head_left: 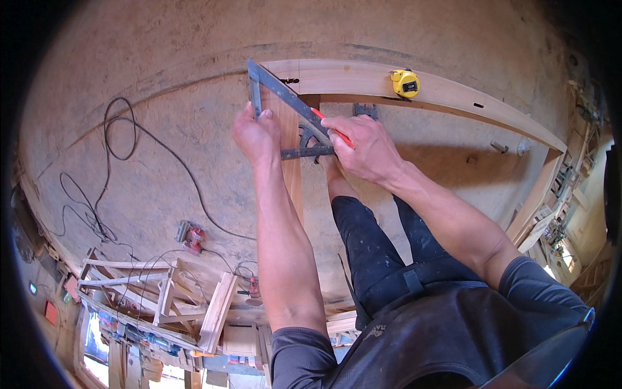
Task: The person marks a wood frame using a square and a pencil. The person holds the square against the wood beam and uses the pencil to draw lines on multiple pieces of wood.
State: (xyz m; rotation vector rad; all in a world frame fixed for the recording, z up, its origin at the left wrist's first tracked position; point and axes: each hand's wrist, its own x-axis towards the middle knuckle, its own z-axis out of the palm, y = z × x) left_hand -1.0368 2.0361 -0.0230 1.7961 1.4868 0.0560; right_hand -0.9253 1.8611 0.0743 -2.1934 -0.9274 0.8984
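A dark metal triangular square (282, 94) lies over the corner of a wooden frame, where the top board (356, 76) meets the left board (293, 178). My left hand (258, 136) is closed on the short side of the square, with the thumb on its edge. A red pencil (334, 129) is gripped in my right hand (368, 146), whose fingers are also against the square's other corner. A dark bar of the square (304, 153) runs between the hands. A yellow tape measure (405, 83) rests on the top board. My fingertips are partly hidden.
A black cable (178, 167) loops over the dusty floor at left. A red power tool (192, 238) lies near a stack of wooden frames (165, 292). The frame's right board (536, 198) stretches toward me. My legs (370, 249) are inside the frame.
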